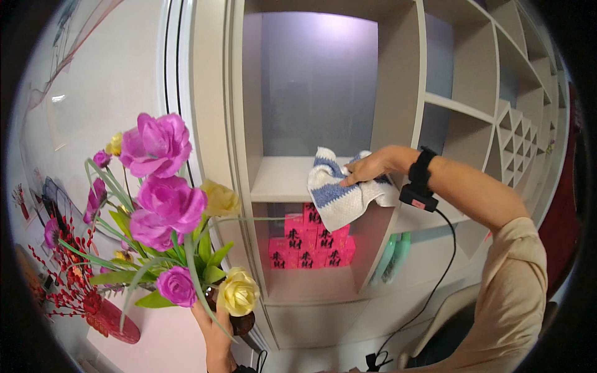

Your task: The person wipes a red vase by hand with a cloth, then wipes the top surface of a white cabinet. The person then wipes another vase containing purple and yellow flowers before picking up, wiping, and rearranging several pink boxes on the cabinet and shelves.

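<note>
My right hand (371, 168) grips a blue-and-white striped cloth (339, 205) over a pale shelf (281, 180), and part of the cloth hangs past the shelf's front edge. At the lower left, my left hand (214, 332) is wrapped round a dark brown vase (242, 323), mostly hidden by fingers and blooms. From it rises a bunch of flowers with large purple blossoms (165, 208), a yellow rose (238, 292), green leaves and long thin stems. Its blooms stand left of the shelf unit.
Below the cloth, several pink boxes (305, 248) are stacked in a compartment. More cubbies (463, 130) run to the right, with green objects (392, 258) lower down. A red vase (112, 320) with red-berried branches stands at far left. A black cable (444, 273) hangs from my right wrist.
</note>
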A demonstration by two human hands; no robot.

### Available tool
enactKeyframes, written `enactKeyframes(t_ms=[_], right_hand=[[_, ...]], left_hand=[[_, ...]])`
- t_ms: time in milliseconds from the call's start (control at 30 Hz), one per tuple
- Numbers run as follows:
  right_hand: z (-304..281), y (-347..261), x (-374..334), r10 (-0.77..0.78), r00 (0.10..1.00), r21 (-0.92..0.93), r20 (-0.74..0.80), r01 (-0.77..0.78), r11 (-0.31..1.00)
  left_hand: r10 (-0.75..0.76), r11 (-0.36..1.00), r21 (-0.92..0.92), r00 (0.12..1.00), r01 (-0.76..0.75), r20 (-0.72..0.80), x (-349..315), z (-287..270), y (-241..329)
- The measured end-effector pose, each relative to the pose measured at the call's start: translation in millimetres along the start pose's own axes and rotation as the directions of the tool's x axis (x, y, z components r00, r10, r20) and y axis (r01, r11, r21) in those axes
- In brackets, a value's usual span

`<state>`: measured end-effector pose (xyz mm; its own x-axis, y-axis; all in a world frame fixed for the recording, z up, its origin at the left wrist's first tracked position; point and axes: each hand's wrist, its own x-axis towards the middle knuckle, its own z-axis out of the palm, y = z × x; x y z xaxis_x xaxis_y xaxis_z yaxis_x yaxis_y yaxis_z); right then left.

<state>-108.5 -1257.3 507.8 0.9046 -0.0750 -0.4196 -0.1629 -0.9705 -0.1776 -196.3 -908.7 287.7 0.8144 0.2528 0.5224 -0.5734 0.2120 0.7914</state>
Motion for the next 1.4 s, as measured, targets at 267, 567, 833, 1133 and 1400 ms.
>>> enactKeyframes(t_ms=[267, 567, 833, 1133, 1400], right_hand=[[-32.7, 7.2, 71.9, -0.098, 0.972, -0.189, -0.215, 0.057, 0.98], [-144.7, -86.3, 68.7, -0.618, 0.468, -0.66, -0.632, 0.092, 0.745], [-202.7, -88.3, 89.7, -0.618, 0.129, -0.627, -0.776, -0.272, 0.73], [-110.9, -90.1, 92.8, -0.703, 0.663, -0.966, -0.257, -0.153, 0.21], [-222.2, -102.2, 66.9, -0.583, 0.285, -0.649, -0.761, -0.319, 0.691]], left_hand=[[-0.178, 0.983, 0.054, 0.979, 0.174, 0.103, -2.3, -16.4, 15.6], [-0.215, 0.962, 0.157, 0.974, 0.224, -0.073, 15.7, -42.5, 11.2], [-0.131, 0.97, 0.2, 0.991, 0.137, -0.042, 25.7, -58.0, -8.4], [-0.123, 0.988, 0.072, 0.978, 0.136, -0.168, 35.0, -51.2, -22.3], [0.083, 0.984, 0.17, 0.977, -0.05, -0.194, 36.9, -58.0, -33.8]])
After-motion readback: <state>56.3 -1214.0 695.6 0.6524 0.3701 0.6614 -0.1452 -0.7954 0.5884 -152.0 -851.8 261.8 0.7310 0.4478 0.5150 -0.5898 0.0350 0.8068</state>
